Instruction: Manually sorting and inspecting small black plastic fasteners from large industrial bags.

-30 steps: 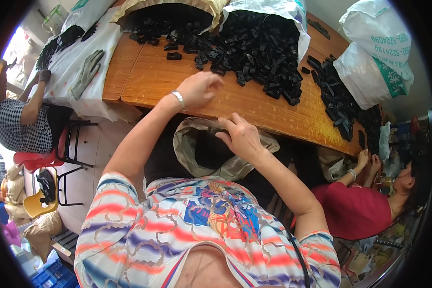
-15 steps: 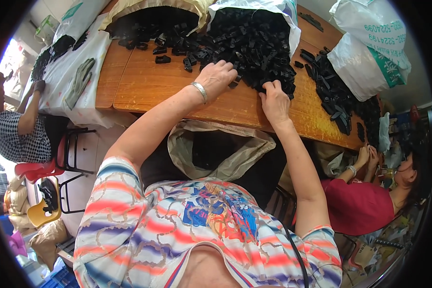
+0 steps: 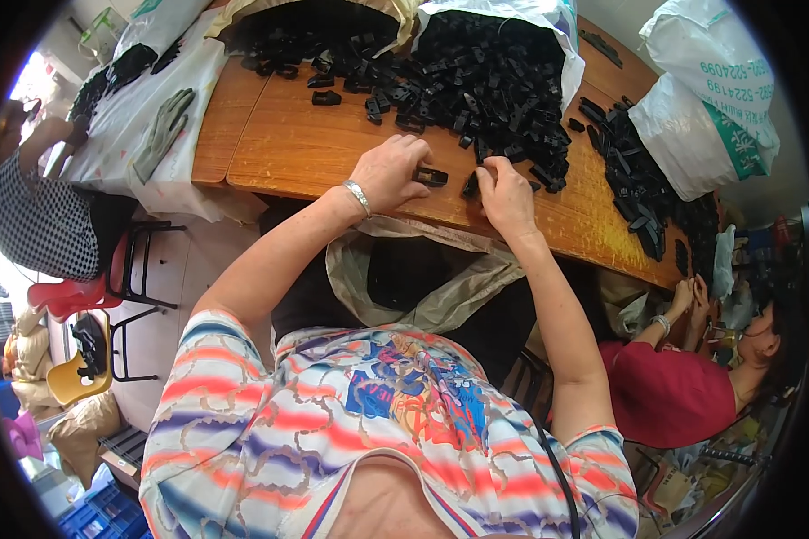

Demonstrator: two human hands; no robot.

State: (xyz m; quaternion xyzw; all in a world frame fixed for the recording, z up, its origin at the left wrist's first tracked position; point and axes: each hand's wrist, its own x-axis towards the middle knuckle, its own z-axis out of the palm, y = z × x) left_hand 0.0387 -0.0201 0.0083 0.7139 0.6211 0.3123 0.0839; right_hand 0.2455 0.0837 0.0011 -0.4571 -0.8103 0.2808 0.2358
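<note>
Near the table's front edge, my left hand [image 3: 388, 175] is closed round a small black plastic part [image 3: 432, 177] whose end sticks out past the fingertips. A short gap to the right, my right hand [image 3: 509, 199] is closed with thumb and finger pinched at another small black part [image 3: 470, 186]; its fingers partly hide that piece. Just beyond both hands lies a big heap of similar black plastic parts [image 3: 494, 99], spilling from a white sack [image 3: 571, 63]. Several loose ones, such as a single black piece [image 3: 326, 98], lie apart on the wood at the heap's left.
An open beige sack [image 3: 351, 278] hangs below the wooden table's [image 3: 288, 148] front edge, before my lap. White bags [image 3: 679, 135] and long black pieces [image 3: 638, 216] lie at the right, near a person in red [image 3: 670, 395]. Leftward are a glove [image 3: 164, 135] and another person [image 3: 40, 211].
Both hands have drawn back from the heap toward the table's front edge. Black parts now show at the fingers of each hand. The person at the left has shifted their arms.
</note>
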